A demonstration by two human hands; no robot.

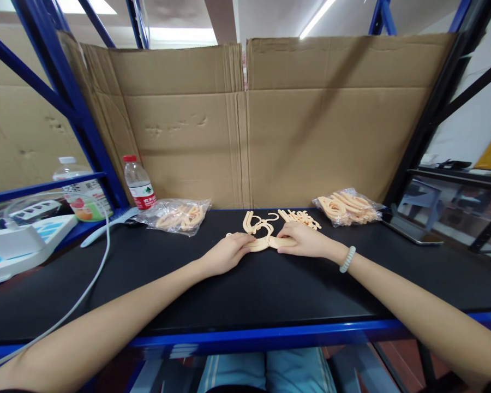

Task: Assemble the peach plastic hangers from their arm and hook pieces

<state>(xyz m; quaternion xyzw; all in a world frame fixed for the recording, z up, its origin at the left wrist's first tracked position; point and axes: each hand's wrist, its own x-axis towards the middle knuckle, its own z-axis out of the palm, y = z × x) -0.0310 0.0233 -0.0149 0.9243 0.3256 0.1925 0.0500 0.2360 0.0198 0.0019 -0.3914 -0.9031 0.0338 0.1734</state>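
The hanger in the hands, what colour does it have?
The hanger is pale cream-beige, best seen in the head view.

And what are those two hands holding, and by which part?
A pale hanger, by its two arms: the left hand holds one, the right hand the other, leaving the middle uncovered.

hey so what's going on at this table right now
The person's left hand and right hand each grip one arm of a cream hanger at the black tabletop. Beyond it lie loose cream pieces, with a clear left bag and a clear right bag of similar pieces on either side.
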